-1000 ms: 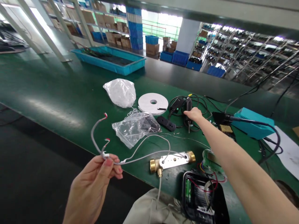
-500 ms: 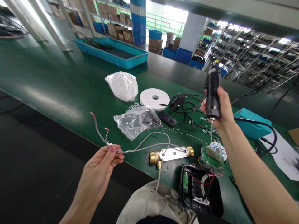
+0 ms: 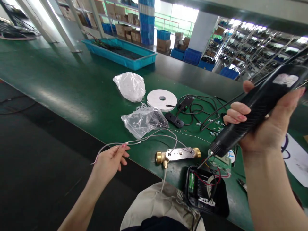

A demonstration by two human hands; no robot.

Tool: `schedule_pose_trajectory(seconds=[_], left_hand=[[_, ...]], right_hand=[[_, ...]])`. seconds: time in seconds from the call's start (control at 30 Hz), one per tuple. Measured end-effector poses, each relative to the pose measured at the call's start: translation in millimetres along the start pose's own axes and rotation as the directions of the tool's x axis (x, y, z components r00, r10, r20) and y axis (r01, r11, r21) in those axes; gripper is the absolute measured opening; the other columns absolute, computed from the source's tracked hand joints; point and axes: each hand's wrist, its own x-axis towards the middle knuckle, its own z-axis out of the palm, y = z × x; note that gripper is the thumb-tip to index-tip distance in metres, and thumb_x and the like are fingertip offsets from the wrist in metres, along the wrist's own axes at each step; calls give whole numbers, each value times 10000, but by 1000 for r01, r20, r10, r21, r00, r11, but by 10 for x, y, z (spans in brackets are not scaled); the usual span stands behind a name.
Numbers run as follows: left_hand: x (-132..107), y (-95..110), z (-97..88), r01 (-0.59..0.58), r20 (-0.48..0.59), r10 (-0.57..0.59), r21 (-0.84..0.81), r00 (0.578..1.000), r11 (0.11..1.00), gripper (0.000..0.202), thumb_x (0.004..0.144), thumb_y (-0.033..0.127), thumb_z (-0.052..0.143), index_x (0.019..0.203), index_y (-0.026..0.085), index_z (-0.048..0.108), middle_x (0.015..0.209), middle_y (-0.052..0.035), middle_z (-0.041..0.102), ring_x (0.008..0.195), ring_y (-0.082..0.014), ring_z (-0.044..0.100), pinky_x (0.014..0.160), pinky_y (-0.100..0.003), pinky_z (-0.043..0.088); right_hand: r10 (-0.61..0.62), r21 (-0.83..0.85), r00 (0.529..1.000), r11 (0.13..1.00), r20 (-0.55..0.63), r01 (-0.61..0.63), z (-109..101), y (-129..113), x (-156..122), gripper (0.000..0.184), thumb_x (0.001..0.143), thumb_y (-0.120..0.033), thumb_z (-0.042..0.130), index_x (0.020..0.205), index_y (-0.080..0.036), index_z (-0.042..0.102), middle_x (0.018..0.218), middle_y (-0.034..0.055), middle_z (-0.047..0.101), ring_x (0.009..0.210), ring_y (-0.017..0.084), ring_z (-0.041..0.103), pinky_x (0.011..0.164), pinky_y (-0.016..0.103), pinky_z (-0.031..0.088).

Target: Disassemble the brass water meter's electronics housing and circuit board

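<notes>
Between thumb and fingers, my left hand [image 3: 112, 160] pinches two thin grey cables [image 3: 154, 136] just beyond the bench's front edge. They lead to a brass pipe fitting [image 3: 179, 154] with a silver plate and threaded ends, lying on the bench. My right hand [image 3: 262, 128] is wrapped round a black electric screwdriver [image 3: 255, 110], raised and tilted with its bit down to the left. Below the bit is an open black housing [image 3: 222, 205] with wires and a green circuit board inside. A second green circuit board [image 3: 221, 162] lies behind it, wired to it.
Plastic bags [image 3: 144, 122], a white tape roll [image 3: 161, 99], a black adapter [image 3: 186, 102] with coiled cable and several small connectors [image 3: 214, 133] lie farther back. A blue tray [image 3: 141, 62] stands at the far edge. Pliers [image 3: 242, 184] lie at right.
The screwdriver has swung from upright to tilted, nearer me, its bit now over the housing's rim. My left hand has shifted slightly along the cables, whose loose ends now droop left.
</notes>
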Motion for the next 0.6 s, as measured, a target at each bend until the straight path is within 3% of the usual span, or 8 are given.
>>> schedule_pose_trajectory(seconds=[0.13, 0.3, 0.37, 0.5, 0.6], left_hand=[[-35, 17, -16, 37, 19, -37, -3, 999, 999, 511, 725, 606, 588, 767, 104, 671, 622, -71, 628, 419, -135, 545, 308, -187, 370], [-151, 109, 24, 222, 173, -191, -184, 966, 957, 536, 709, 631, 602, 605, 106, 630, 501, -76, 588, 357, -132, 508, 278, -179, 299], [-217, 153, 61, 246, 238, -195, -205, 951, 947, 540, 719, 639, 585, 595, 115, 621, 479, -64, 571, 342, -124, 490, 278, -179, 274], [-372, 254, 184, 65, 288, -29, -114, 957, 991, 473, 792, 586, 539, 669, 141, 641, 507, -18, 561, 360, -96, 465, 331, -181, 294], [-487, 365, 313, -149, 299, 139, 10, 944, 989, 395, 857, 500, 509, 682, 168, 633, 516, 16, 530, 410, -89, 451, 410, -195, 340]], right_hand=[[-65, -191, 997, 980, -32, 57, 55, 42, -95, 598, 820, -707, 294, 1056, -256, 607, 580, -25, 361, 464, 109, 342, 440, 267, 328], [-100, -184, 992, 979, -80, 84, 79, 44, -148, 609, 854, -636, 235, 1017, -212, 642, 599, 9, 421, 511, 138, 428, 467, 292, 374], [-122, -177, 988, 979, -91, 105, 87, 48, -155, 602, 853, -616, 246, 1003, -197, 651, 568, 8, 416, 489, 140, 426, 443, 290, 362], [-244, -193, 962, 957, -120, 219, 92, 84, -172, 592, 853, -601, 255, 993, -186, 652, 521, 3, 404, 452, 142, 412, 406, 285, 327], [-350, -223, 923, 924, -162, 311, 92, 119, -192, 391, 843, -508, 433, 985, -207, 638, 549, -11, 439, 460, 118, 403, 433, 270, 339]])
